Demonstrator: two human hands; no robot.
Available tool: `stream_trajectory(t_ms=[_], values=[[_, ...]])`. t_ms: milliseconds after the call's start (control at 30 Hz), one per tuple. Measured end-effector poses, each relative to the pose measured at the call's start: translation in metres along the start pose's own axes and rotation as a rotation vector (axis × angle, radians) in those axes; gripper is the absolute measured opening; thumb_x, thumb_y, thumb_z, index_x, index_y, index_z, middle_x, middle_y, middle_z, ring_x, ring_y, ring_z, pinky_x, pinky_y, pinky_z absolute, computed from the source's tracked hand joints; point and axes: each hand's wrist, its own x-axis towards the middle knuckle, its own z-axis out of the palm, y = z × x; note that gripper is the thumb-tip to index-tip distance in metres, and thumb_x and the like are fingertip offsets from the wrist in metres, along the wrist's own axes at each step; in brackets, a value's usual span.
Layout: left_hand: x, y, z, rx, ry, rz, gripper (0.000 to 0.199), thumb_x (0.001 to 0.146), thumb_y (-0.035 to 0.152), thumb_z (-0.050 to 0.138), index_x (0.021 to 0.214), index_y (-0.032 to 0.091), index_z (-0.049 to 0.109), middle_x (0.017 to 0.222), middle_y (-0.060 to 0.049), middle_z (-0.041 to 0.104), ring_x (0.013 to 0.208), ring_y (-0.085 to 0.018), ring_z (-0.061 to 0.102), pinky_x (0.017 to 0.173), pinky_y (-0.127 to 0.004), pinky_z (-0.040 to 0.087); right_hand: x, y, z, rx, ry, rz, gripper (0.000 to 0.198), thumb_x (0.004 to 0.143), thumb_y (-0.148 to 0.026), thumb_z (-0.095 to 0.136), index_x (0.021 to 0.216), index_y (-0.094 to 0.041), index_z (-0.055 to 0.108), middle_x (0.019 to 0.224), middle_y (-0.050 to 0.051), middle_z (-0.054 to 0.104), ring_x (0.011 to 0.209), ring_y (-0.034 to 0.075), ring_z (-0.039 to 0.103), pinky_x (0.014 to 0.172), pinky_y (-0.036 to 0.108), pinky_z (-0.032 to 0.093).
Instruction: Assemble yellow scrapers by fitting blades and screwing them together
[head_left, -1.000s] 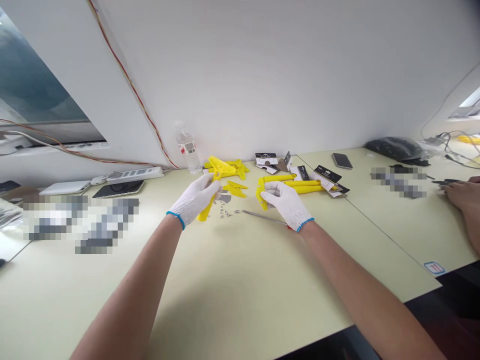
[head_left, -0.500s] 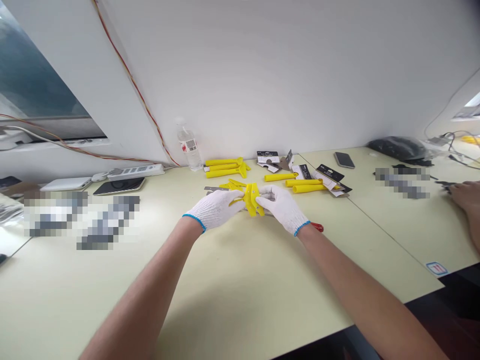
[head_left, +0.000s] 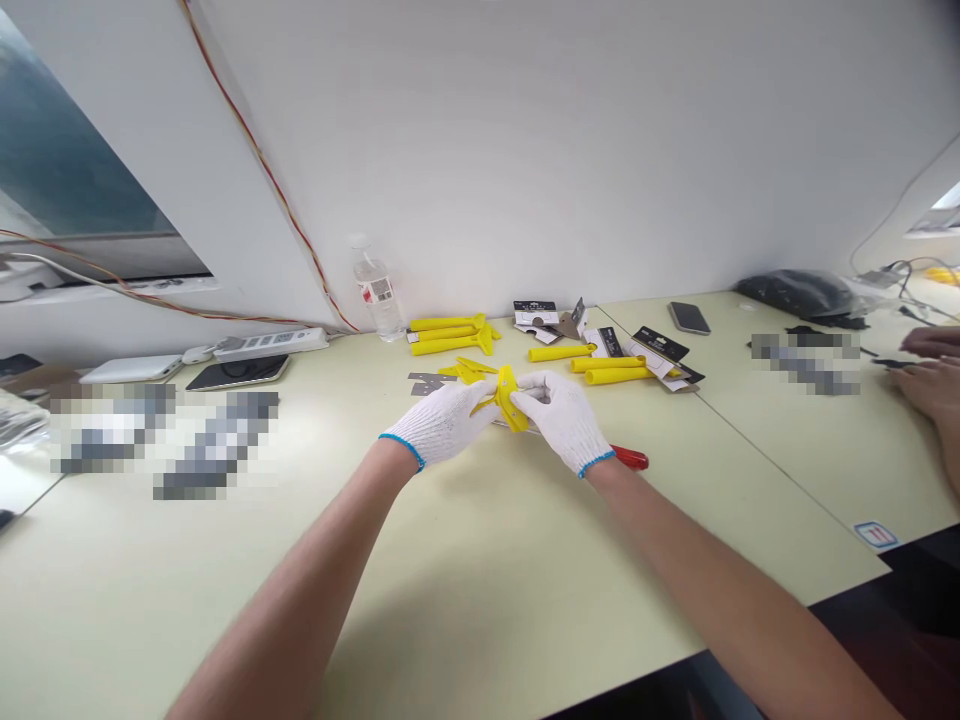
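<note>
Pinched between left hand (head_left: 451, 418) and right hand (head_left: 564, 415), yellow pieces (head_left: 508, 398), offset a moment ago, now line up mid-frame, seemingly mated.

A pale yellow-green, flat-topped table (head_left: 525, 560) stands against a plain white wall (head_left: 540, 170) — a blue-grey glass window (head_left: 67, 165) at left.
</note>
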Motion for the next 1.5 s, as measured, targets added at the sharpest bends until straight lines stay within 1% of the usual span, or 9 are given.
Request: stream_trajectory(t_ms=[633, 700, 867, 933, 1000, 1133, 1200, 1267, 1500], values=[[-0.001, -0.001, 0.000, -0.006, 0.020, 0.012, 0.036, 0.106, 0.040, 0.039, 0.123, 0.024, 0.066, 0.105, -0.007, 0.074, 0.095, -0.024, 0.070, 0.086, -0.034, 0.049, -0.003, -0.015, 0.021, -0.035, -0.033, -0.002, 0.039, 0.109, -0.039, 0.050, 0.125, -0.006, 0.064, 0.119, 0.013, 0.059, 0.112, 0.016, 0.059, 0.102, 0.033, 0.053], [-0.001, -0.003, 0.000, -0.014, 0.014, 0.018, 0.036, 0.106, 0.040, 0.039, 0.123, 0.024, 0.066, 0.103, -0.006, 0.074, 0.092, -0.023, 0.069, 0.084, -0.034, 0.049, -0.011, -0.018, -0.015, -0.021, -0.029, -0.012, 0.031, 0.107, -0.039, 0.051, 0.111, -0.013, 0.068, 0.115, 0.011, 0.064, 0.112, 0.013, 0.061, 0.103, 0.027, 0.052], [-0.002, -0.001, -0.008, -0.049, -0.019, 0.037, 0.038, 0.106, 0.043, 0.038, 0.125, 0.024, 0.066, 0.104, -0.004, 0.075, 0.086, -0.021, 0.068, 0.081, -0.032, 0.048, -0.034, 0.022, -0.255, -0.096, 0.048, -0.085, 0.058, 0.097, -0.054, 0.038, 0.057, -0.014, 0.048, 0.085, 0.009, 0.070, 0.118, 0.013, 0.064, 0.087, 0.024, 0.049], [-0.003, 0.001, -0.014, -0.073, -0.050, 0.040, 0.038, 0.105, 0.045, 0.040, 0.126, 0.026, 0.066, 0.110, -0.003, 0.075, 0.090, -0.021, 0.068, 0.083, -0.032, 0.049, -0.038, 0.035, -0.302, -0.102, 0.325, -0.128, 0.067, 0.094, -0.058, 0.037, 0.049, -0.010, 0.030, 0.071, 0.012, 0.065, 0.118, 0.014, 0.064, 0.081, 0.023, 0.048], [-0.005, 0.002, -0.019, -0.094, -0.076, 0.031, 0.038, 0.104, 0.047, 0.043, 0.128, 0.029, 0.066, 0.116, -0.002, 0.075, 0.096, -0.021, 0.069, 0.086, -0.032, 0.049, -0.035, 0.029, -0.265, -0.078, 0.175, -0.068, 0.066, 0.092, -0.060, 0.039, 0.049, -0.010, 0.033, 0.075, 0.013, 0.067, 0.119, 0.015, 0.064, 0.078, 0.023, 0.049], [-0.006, 0.001, -0.022, -0.075, -0.085, 0.035, 0.036, 0.104, 0.047, 0.043, 0.122, 0.027, 0.068, 0.111, -0.002, 0.075, 0.094, -0.021, 0.067, 0.085, -0.032, 0.048, -0.020, -0.013, -0.062, 0.006, -0.019, 0.007, 0.056, 0.093, -0.062, 0.038, 0.065, -0.017, 0.057, 0.086, 0.009, 0.070, 0.120, 0.015, 0.064, 0.078, 0.019, 0.051], [-0.007, 0.001, -0.021, -0.063, -0.086, 0.035, 0.034, 0.104, 0.044, 0.042, 0.115, 0.026, 0.068, 0.103, -0.002, 0.074, 0.087, -0.020, 0.066, 0.081, -0.031, 0.047, -0.013, -0.023, 0.005, 0.010, -0.067, 0.003, 0.048, 0.088, -0.062, 0.048, 0.071, -0.020, 0.062, 0.087, 0.007, 0.071, 0.117, 0.015, 0.066, 0.079, 0.018, 0.052], [-0.007, 0.001, -0.020, -0.069, -0.088, 0.027, 0.032, 0.104, 0.042, 0.042, 0.112, 0.025, 0.068, 0.099, -0.002, 0.073, 0.083, -0.020, 0.065, 0.079, -0.031, 0.047, -0.009, -0.021, 0.024, 0.011, -0.089, -0.003, 0.046, 0.086, -0.062, 0.050, 0.073, -0.020, 0.063, 0.088, 0.006, 0.071, 0.116, 0.015, 0.066, 0.079, 0.018, 0.052], [-0.006, 0.001, -0.022, -0.078, -0.085, 0.096, 0.034, 0.105, 0.044, 0.041, 0.113, 0.025, 0.069, 0.105, -0.002, 0.074, 0.087, -0.020, 0.065, 0.081, -0.032, 0.046, -0.006, 0.000, -0.004, -0.025, -0.089, -0.031, 0.058, 0.092, -0.065, 0.034, 0.071, -0.018, 0.060, 0.093, 0.007, 0.071, 0.121, 0.016, 0.063, 0.080, 0.020, 0.050]])
